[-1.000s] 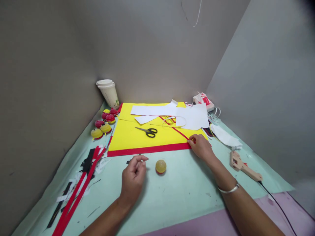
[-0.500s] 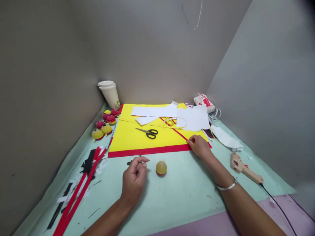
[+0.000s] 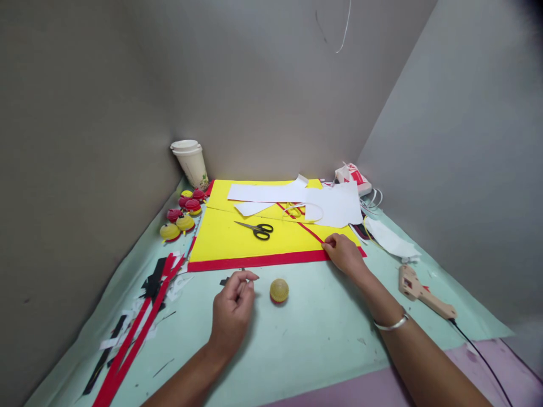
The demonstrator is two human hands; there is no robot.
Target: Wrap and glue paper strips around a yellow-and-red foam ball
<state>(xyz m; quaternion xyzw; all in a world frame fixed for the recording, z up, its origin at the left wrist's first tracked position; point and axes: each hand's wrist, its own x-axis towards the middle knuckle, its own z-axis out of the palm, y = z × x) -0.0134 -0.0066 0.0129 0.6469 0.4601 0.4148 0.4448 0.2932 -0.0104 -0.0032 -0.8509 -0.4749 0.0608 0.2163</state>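
Note:
My right hand [image 3: 345, 255] rests at the right front corner of a yellow sheet [image 3: 237, 240] and pinches the near end of a thin red strip [image 3: 303, 225] that runs diagonally back across it. My left hand [image 3: 232, 309] lies on the pale green table cover with its fingers curled together; whether anything is in them is hidden. A small yellow-and-red ball [image 3: 279, 290] sits just right of it. Black scissors [image 3: 258, 229] lie shut on the yellow sheet.
White paper pieces [image 3: 335, 203] cover the sheet's far right. A lidded paper cup [image 3: 190, 162] stands in the back left corner, with several red and yellow balls [image 3: 181, 212] near it. Red and black strips [image 3: 139, 322] lie at left. A wooden glue gun [image 3: 424, 291] lies at right.
My right hand has drawn slightly nearer along the sheet's corner, still pinching the red strip. My left hand has barely moved.

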